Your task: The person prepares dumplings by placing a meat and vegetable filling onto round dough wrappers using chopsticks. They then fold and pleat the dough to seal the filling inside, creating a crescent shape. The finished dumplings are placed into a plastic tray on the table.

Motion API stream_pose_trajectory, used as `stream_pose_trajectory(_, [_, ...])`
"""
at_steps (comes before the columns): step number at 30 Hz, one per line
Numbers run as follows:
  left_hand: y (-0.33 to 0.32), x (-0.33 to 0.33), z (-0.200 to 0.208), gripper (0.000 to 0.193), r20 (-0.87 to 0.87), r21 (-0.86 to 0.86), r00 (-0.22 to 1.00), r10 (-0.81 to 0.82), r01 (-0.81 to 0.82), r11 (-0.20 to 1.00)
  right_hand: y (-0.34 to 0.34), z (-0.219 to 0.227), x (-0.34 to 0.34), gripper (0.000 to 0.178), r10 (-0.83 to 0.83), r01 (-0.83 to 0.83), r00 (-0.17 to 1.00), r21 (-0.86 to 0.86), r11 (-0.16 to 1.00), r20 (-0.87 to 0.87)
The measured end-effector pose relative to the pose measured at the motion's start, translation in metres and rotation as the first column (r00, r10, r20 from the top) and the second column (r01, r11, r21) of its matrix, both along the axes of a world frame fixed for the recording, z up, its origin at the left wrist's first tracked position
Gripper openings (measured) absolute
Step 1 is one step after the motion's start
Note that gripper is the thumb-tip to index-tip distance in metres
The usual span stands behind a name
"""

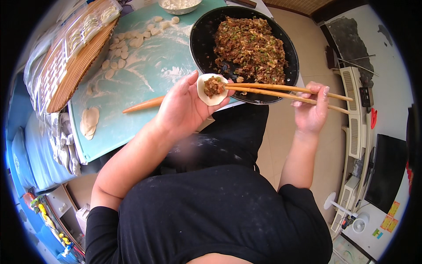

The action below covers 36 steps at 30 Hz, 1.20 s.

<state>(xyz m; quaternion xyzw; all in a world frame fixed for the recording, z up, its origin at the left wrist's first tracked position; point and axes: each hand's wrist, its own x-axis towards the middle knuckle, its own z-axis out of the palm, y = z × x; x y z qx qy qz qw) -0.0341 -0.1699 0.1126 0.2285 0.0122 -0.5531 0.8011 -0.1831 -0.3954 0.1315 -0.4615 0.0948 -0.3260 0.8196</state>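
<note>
A round dough wrapper [212,99] lies across the fingers of my left hand [182,103], with a lump of meat filling [214,87] at its middle. My right hand [311,110] grips a pair of long wooden chopsticks [281,90], whose tips touch the filling. Just beyond both hands, a black pan [204,48] holds a large mound of chopped filling [250,48] with green bits. A tapered wooden rolling pin [143,104] lies on the floured teal mat [105,136], partly hidden behind my left hand.
Small dough pieces [124,55] are scattered at the back of the mat. Several rolled wrappers [89,122] overlap at its left. A slatted reed tray [83,59] with plastic boxes of dumplings [88,26] stands at the far left. A bowl of flour [180,5] sits at the back.
</note>
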Motion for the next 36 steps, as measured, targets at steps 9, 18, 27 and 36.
stream_pose_trajectory(9, [0.007,-0.001,0.003,0.054,-0.039,-0.035,0.999,-0.036,0.034,0.999,0.014,-0.005,0.006,0.029,0.048,-0.05,0.999,-0.104,0.993,-0.016])
stream_pose_trajectory(18, [0.015,-0.003,0.005,0.055,-0.029,-0.052,0.998,-0.063,0.061,0.997,0.019,-0.008,0.013,0.029,0.056,-0.062,0.997,-0.109,0.992,-0.06])
stream_pose_trajectory(27, [0.022,-0.004,0.012,0.057,-0.064,-0.045,0.997,-0.039,0.037,0.998,0.024,-0.007,0.016,0.029,0.049,-0.045,0.995,0.042,0.998,-0.081])
stream_pose_trajectory(36, [0.03,-0.003,0.009,0.058,-0.025,-0.061,0.999,-0.036,0.034,0.998,0.031,-0.003,0.021,0.03,0.119,-0.127,0.982,-0.047,0.991,-0.145])
